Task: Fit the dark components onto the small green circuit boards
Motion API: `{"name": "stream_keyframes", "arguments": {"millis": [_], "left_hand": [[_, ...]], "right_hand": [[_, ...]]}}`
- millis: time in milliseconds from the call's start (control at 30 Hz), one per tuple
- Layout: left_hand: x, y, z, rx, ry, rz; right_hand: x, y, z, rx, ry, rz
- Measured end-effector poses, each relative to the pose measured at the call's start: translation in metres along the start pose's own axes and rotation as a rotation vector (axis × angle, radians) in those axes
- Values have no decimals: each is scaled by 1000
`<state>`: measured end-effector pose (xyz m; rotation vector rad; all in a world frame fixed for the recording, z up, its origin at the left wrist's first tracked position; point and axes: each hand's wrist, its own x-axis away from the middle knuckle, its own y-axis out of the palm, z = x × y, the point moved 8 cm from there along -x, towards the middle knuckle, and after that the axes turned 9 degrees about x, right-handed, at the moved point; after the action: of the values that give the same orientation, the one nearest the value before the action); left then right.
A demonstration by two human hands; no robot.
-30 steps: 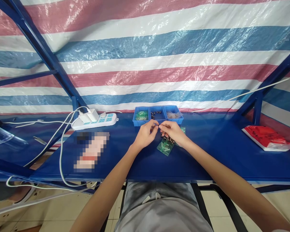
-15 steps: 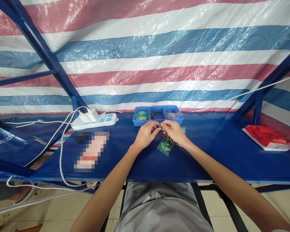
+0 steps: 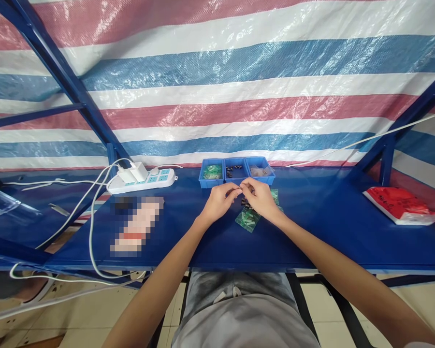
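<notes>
My left hand (image 3: 221, 201) and my right hand (image 3: 258, 195) meet fingertip to fingertip just in front of the blue bins. Both are closed in a pinch around something small that the fingers mostly hide. Beneath and beside my right hand lies a pile of small dark metallic parts (image 3: 247, 205). A green plastic packet (image 3: 248, 220) rests on the table nearer to me, and another green packet (image 3: 274, 195) shows partly behind my right hand. Three joined blue bins (image 3: 235, 180) hold green packets (image 3: 212, 171), small dark parts (image 3: 234, 170) and clear bags (image 3: 258, 171).
On the left stands a white power strip (image 3: 160, 182) with plugged-in chargers (image 3: 139, 172); its white cables (image 3: 92, 232) hang over the edge of the blue table (image 3: 311, 232). A red and white packet (image 3: 401, 206) sits at the right. A striped sheet (image 3: 239, 111) closes off the back.
My right hand has turned slightly and its fingers have drawn closer over the left fingertips. The bins and packets stay where they were.
</notes>
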<state>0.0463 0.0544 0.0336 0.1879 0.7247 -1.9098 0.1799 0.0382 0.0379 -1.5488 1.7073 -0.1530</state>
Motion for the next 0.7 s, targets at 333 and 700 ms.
{"name": "stream_keyframes", "arguments": {"millis": [333,700], "left_hand": [[-5,2,-12,215,-73,-54],[-6,-1,-24,216,-165,-13]], "right_hand": [[1,-2,-7,-69,-63,4],[-3,4,0,-162,-47,-70]]}}
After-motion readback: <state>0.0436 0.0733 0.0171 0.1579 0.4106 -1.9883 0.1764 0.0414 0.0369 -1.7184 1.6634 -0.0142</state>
